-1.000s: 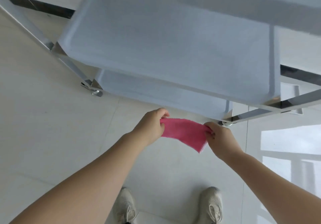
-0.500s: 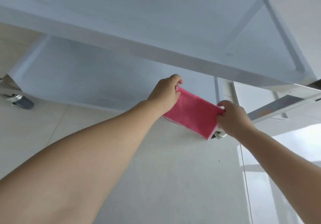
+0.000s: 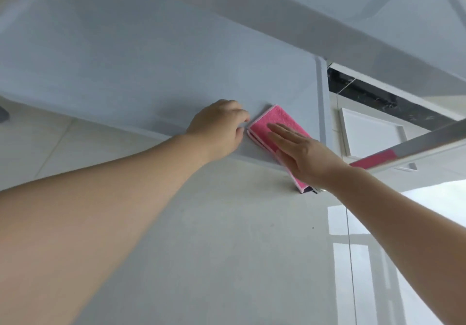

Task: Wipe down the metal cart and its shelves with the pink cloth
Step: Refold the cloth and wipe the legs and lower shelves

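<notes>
The pink cloth [image 3: 273, 126] lies folded on the lower shelf [image 3: 156, 72] of the metal cart [image 3: 290, 34], at the shelf's near right corner, its near end hanging past the front rim. My right hand [image 3: 306, 154] lies flat on it, fingers [image 3: 280, 133] straight and pressing the cloth down against the shelf. My left hand [image 3: 218, 128] sits just beside the cloth's left edge, fingers curled inward toward that edge; from this angle I cannot tell whether they pinch the cloth or merely touch it. Above, the upper shelf's rim crosses the view in a blur. A shiny frame bar [image 3: 416, 148] to the right mirrors a strip of pink. Beneath everything is pale glossy tiled floor [image 3: 252, 249].
</notes>
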A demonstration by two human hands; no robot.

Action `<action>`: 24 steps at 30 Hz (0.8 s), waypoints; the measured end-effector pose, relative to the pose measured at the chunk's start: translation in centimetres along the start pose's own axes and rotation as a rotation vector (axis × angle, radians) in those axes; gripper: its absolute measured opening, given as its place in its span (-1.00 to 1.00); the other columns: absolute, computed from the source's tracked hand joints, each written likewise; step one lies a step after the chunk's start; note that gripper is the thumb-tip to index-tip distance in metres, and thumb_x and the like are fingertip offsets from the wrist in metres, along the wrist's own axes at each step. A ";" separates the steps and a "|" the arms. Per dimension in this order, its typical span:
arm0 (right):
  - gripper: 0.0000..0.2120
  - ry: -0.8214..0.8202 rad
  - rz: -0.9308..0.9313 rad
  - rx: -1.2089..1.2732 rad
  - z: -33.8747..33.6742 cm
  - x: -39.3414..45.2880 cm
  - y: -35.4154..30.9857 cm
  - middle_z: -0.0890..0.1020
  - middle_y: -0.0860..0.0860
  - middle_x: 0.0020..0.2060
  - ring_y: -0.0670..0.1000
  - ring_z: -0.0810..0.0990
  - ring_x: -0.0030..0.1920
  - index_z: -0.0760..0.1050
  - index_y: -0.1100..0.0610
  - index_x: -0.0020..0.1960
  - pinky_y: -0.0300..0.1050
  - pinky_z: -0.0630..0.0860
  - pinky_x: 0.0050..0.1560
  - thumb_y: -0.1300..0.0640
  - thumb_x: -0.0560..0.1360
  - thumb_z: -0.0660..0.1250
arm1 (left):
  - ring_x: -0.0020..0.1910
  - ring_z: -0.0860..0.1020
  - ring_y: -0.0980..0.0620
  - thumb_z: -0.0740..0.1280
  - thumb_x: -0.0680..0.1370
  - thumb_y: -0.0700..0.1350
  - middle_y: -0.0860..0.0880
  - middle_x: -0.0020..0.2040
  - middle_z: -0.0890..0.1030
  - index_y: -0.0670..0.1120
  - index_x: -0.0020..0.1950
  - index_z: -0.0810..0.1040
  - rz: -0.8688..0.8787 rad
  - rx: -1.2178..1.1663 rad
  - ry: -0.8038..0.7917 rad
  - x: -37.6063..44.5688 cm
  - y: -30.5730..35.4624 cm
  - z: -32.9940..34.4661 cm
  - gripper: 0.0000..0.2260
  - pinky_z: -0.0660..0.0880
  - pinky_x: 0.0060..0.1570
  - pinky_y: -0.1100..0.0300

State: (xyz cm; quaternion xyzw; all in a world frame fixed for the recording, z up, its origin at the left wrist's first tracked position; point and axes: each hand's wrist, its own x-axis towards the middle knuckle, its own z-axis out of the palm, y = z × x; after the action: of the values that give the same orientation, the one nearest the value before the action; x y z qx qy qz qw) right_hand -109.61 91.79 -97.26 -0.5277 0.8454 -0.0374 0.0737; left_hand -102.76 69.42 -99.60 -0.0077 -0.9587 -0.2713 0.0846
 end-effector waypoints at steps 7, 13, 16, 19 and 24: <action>-0.50 -0.032 0.073 0.022 2.5 0.5 2.4 0.07 -0.03 0.51 -0.03 -0.05 0.53 0.05 0.11 0.52 -0.14 -0.10 0.51 -0.06 0.63 -0.09 | 0.24 0.42 -0.14 0.24 0.52 -0.14 -0.13 0.20 0.51 -0.16 0.21 0.54 0.006 0.018 0.031 -1.6 -1.2 1.4 -0.71 0.37 0.20 0.03; -0.51 -0.021 0.319 0.067 2.3 0.2 3.9 -0.06 -0.22 0.45 -0.19 -0.15 0.48 0.01 0.04 0.53 -0.31 -0.22 0.43 -0.04 0.63 -0.06 | 0.16 0.47 -0.15 0.21 0.55 -0.14 -0.19 0.13 0.54 -0.19 0.08 0.58 0.073 0.038 0.073 -1.9 -2.0 1.8 -0.78 0.42 0.10 -0.01; -0.54 -0.030 0.292 0.049 2.0 0.3 4.0 -0.05 -0.20 0.45 -0.16 -0.12 0.49 0.01 0.05 0.52 -0.34 -0.22 0.42 0.05 0.64 -0.03 | 0.17 0.47 -0.12 0.17 0.56 -0.12 -0.15 0.14 0.55 -0.18 0.11 0.55 0.080 0.029 0.060 -1.8 -2.1 1.7 -0.76 0.42 0.10 -0.01; -0.54 -0.020 0.280 0.030 1.9 0.7 4.1 -0.04 -0.18 0.45 -0.14 -0.09 0.49 0.03 0.07 0.52 -0.28 -0.18 0.45 0.07 0.65 -0.01 | 0.12 0.52 -0.12 0.13 0.54 -0.12 -0.12 0.04 0.61 -0.17 0.00 0.60 0.123 0.082 0.135 -2.1 -2.7 1.4 -0.74 0.37 0.16 0.02; -0.53 -0.021 0.254 -0.019 2.1 0.6 4.9 -0.06 -0.15 0.45 -0.12 -0.12 0.48 0.01 0.06 0.53 -0.17 -0.17 0.48 0.05 0.65 -0.02 | 0.20 0.54 -0.16 0.18 0.50 -0.15 -0.18 0.18 0.59 -0.21 0.05 0.64 0.109 0.072 0.188 -3.3 -3.4 1.6 -0.71 0.34 0.27 0.03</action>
State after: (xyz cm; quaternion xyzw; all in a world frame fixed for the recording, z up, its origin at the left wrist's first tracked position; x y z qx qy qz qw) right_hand -113.85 93.39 -100.06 -0.4176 0.9048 -0.0145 0.0818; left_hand -99.95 67.47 -103.22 -0.0315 -0.9538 -0.2311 0.1892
